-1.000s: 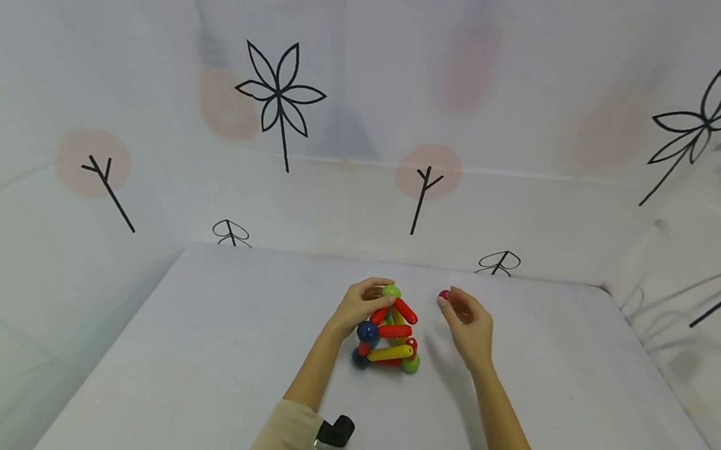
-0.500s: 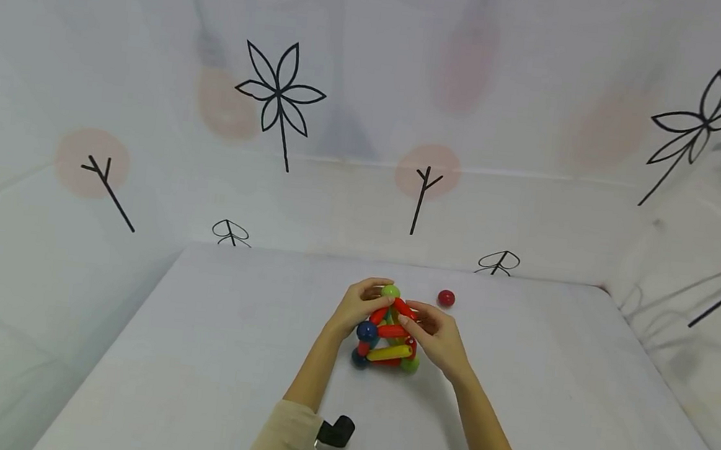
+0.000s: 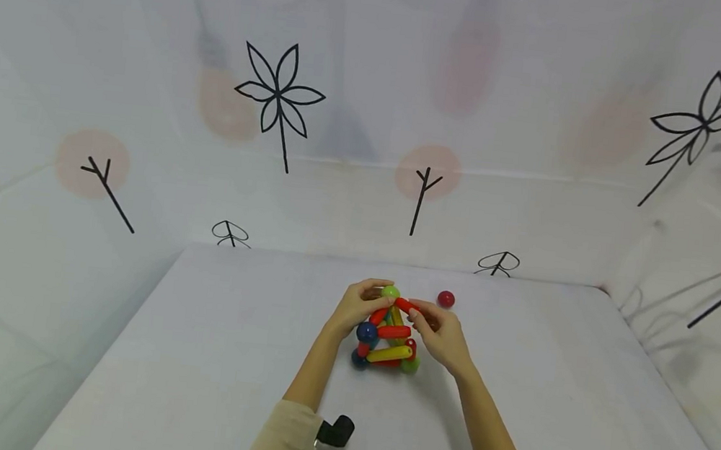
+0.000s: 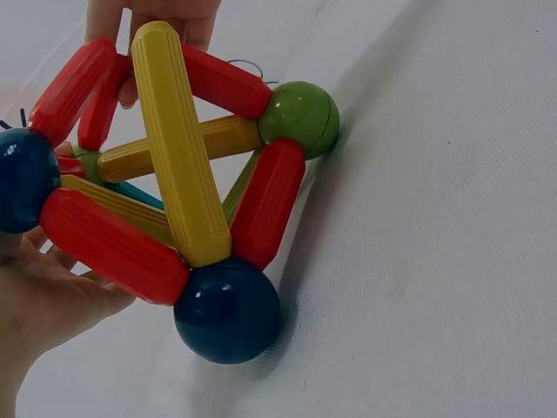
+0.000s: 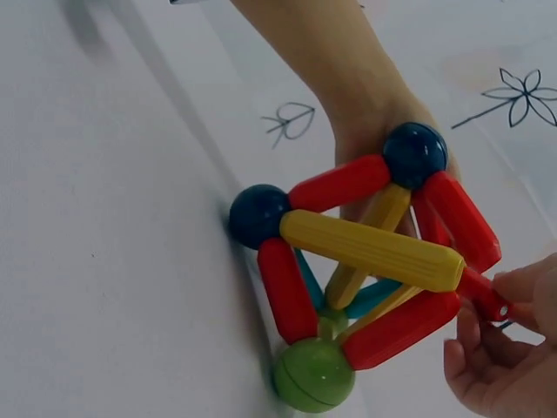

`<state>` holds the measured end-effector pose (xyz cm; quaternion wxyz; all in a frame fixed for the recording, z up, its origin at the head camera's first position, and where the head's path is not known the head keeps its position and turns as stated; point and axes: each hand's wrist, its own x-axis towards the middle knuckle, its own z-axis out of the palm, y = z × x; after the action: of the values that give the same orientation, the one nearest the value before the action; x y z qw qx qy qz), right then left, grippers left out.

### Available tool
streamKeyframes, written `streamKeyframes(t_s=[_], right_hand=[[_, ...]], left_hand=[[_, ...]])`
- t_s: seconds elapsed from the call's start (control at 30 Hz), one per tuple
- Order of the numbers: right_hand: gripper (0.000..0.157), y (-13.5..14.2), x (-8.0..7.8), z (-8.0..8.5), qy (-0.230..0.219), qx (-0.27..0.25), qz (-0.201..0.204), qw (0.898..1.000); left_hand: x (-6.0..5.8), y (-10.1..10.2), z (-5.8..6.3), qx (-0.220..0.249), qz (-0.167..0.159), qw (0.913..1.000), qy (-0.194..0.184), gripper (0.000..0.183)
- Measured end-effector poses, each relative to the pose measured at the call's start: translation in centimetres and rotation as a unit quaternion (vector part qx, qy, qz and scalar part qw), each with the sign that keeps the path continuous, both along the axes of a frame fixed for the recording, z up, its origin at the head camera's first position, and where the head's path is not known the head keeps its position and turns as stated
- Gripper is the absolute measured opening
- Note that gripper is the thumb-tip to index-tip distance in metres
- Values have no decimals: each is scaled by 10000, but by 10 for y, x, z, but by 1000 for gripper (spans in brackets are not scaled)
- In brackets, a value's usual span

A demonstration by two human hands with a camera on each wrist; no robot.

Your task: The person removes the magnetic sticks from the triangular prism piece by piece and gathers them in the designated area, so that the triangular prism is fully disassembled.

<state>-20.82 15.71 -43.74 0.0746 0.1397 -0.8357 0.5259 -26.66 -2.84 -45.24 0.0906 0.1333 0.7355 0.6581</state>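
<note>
A frame of magnetic rods and balls stands on the table; its front yellow rod (image 3: pixel 389 354) shows in the head view. My left hand (image 3: pixel 354 310) holds the top of the frame, with fingers and thumb about the upper green ball (image 3: pixel 391 292). At the upper right, my right hand (image 3: pixel 444 338) pinches the outer end of a red rod (image 3: pixel 406 305) whose other end meets the top. In the right wrist view, a dark blue ball (image 5: pixel 258 216) and a green ball (image 5: pixel 314 375) sit at lower corners. My left fingers are partly hidden behind the frame there.
A loose red ball (image 3: pixel 446 299) lies on the white table (image 3: pixel 189 382), just beyond my right hand. Behind the table hangs a pale cloth backdrop (image 3: pixel 349 209) with black plant drawings. Dark wrist cameras sit at both sleeves.
My right hand has let go of the red ball, left it on the table and moved left to the frame. It now pinches the red rod, whose outer end is raised. My left hand stays put.
</note>
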Motion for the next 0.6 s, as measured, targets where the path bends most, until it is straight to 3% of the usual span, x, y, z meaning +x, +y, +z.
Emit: streamKeyframes(t_s=[0.13,0.23,0.47,0.6], right_hand=[[26,-1,-3,2,443,430,-271,9977],[26,0,-7,3,507,468,-492,9964],[36,5,-21,0,-603,-412,-777,9943],[43,7,-26,-2,-899,-576,-770,9913]], left_hand=[[0,-1,0,-57,-2,10000,-25,43],[0,0,0,-66,4,10000,-46,44],[0,0,2,-43,28,9999,-87,42],[1,0,2,-37,19,10000,-61,44]])
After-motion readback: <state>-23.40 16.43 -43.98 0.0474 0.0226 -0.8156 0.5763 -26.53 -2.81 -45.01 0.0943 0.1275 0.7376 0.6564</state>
